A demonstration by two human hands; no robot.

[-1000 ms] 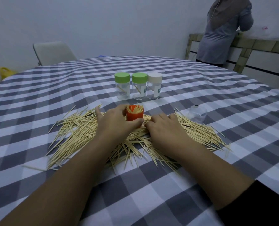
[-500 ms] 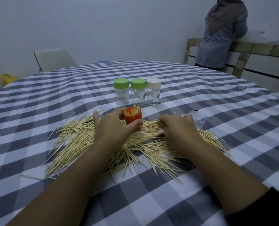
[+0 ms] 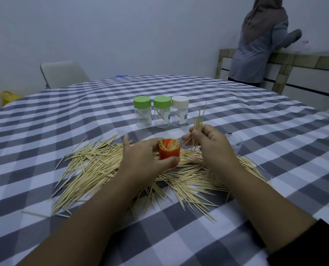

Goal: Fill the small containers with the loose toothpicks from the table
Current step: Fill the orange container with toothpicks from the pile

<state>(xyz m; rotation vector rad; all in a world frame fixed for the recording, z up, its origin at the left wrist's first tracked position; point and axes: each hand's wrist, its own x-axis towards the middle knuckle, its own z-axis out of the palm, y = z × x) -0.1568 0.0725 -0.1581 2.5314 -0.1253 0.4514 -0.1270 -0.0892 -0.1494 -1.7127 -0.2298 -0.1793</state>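
Left hand [image 3: 144, 158] grips the half-hidden orange container [image 3: 169, 152]; right hand [image 3: 209, 143] pinches a toothpick bundle [image 3: 198, 121].

I see dim, cool, even light with only faint shadows and no glare. Wide-angle distortion bends the frame edges. My right hand [image 3: 210, 143] shows slight motion blur.

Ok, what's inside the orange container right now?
The orange container, held by the left hand, shows toothpick tips bunched at its open mouth. Its opaque wall hides how deep they go.
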